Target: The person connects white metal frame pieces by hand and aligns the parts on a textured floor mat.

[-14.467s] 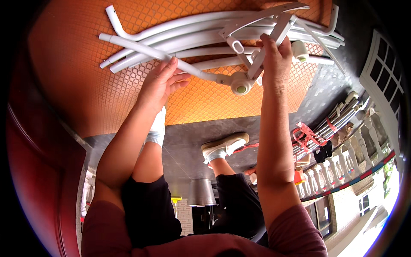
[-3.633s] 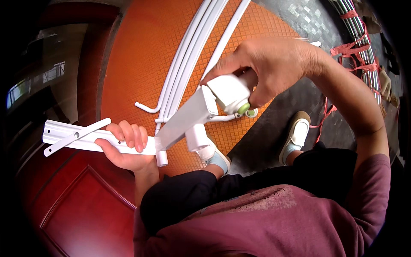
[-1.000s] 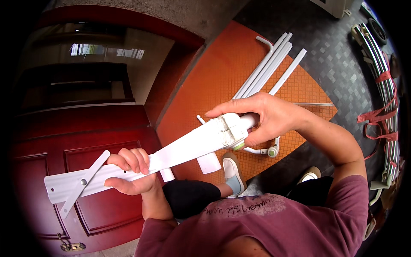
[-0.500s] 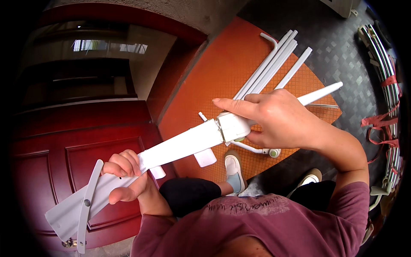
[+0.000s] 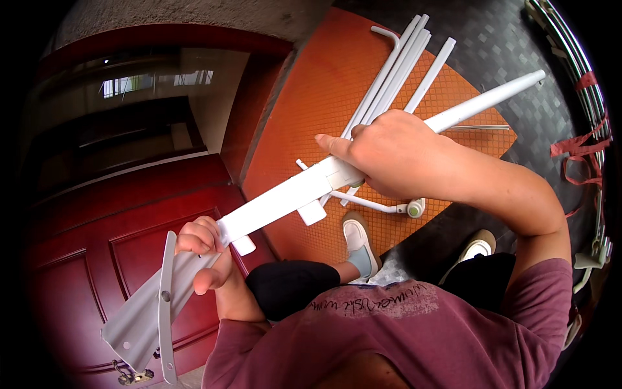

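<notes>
A long white bar (image 5: 282, 201) slants across in front of me, gripped at both ends. My left hand (image 5: 210, 249) is closed round its lower left part, where it runs into a grey-white channel piece (image 5: 139, 321). A curved strip (image 5: 166, 305) is fixed across that piece by a round fastener. My right hand (image 5: 402, 152) wraps round the upper end, with its index finger pointing along the bar. A white block at the bar's end is partly covered by this hand. Beyond it a white tube (image 5: 489, 100) sticks out to the upper right.
White tubes (image 5: 395, 71) lie on the orange mat (image 5: 304, 97). A white bent tube with a round end (image 5: 414, 208) is below my right hand. A red panelled door (image 5: 168, 240) stands at left. Chromed poles tied with red cloth (image 5: 573, 146) are at right. My shoes show below.
The bar now tilts more steeply, its tube end higher in view. The seam between bar and end block looks tighter. Both hands keep their grip, while the surroundings have shifted in the picture.
</notes>
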`<move>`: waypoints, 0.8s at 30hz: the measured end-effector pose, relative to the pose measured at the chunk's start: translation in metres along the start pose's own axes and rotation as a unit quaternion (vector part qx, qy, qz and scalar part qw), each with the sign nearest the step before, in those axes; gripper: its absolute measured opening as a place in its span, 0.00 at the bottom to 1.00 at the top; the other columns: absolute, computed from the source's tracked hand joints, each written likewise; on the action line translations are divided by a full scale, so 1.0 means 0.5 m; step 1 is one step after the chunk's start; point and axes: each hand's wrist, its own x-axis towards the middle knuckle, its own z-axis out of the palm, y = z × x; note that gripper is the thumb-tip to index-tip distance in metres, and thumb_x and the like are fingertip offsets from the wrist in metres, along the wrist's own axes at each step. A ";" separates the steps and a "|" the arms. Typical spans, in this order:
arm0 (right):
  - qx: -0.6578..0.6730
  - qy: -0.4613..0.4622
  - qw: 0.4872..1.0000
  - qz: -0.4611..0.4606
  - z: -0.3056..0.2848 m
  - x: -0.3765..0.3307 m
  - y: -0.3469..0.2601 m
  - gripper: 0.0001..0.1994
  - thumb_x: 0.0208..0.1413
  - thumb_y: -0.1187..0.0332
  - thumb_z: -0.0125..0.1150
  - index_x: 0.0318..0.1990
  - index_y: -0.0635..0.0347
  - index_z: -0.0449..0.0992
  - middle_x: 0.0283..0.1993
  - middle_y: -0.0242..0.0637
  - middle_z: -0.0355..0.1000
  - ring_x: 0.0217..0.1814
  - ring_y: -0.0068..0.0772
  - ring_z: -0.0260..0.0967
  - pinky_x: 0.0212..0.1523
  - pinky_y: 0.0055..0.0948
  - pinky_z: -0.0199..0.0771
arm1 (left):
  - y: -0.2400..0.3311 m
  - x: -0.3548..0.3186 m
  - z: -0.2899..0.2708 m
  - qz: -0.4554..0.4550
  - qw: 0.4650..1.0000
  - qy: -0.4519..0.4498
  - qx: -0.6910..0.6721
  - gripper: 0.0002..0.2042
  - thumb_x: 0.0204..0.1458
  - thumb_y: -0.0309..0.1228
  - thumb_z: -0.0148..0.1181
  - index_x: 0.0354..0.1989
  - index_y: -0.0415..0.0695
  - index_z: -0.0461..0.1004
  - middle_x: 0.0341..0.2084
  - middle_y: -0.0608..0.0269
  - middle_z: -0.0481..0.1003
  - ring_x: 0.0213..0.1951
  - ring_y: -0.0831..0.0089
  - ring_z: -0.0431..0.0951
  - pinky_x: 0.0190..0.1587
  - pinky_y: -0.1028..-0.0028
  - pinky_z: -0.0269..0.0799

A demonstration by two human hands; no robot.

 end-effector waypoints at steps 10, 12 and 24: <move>-0.020 -0.064 0.997 0.042 0.005 -0.005 0.010 0.27 0.40 0.69 0.66 0.52 0.63 0.69 0.27 0.40 0.75 0.32 0.39 0.75 0.31 0.34 0.75 | -0.030 -0.008 0.018 -0.025 0.999 -0.009 -0.044 0.34 0.31 0.69 0.58 0.19 0.47 0.58 0.13 0.73 0.56 0.14 0.83 0.55 0.19 0.82 0.50; -0.025 -0.061 0.996 0.058 0.004 -0.007 0.011 0.26 0.40 0.70 0.65 0.51 0.62 0.70 0.27 0.41 0.75 0.32 0.40 0.75 0.31 0.35 0.74 | -0.028 -0.008 0.027 -0.030 0.999 -0.015 -0.034 0.34 0.31 0.69 0.58 0.19 0.47 0.58 0.13 0.73 0.56 0.14 0.83 0.55 0.19 0.82 0.50; -0.003 -0.123 0.989 0.082 0.054 -0.014 0.089 0.27 0.37 0.72 0.64 0.53 0.54 0.72 0.29 0.42 0.75 0.34 0.43 0.74 0.36 0.37 0.75 | -0.072 -0.021 0.091 -0.143 0.986 -0.068 -0.062 0.28 0.44 0.60 0.58 0.24 0.46 0.59 0.15 0.73 0.56 0.14 0.86 0.54 0.17 0.86 0.51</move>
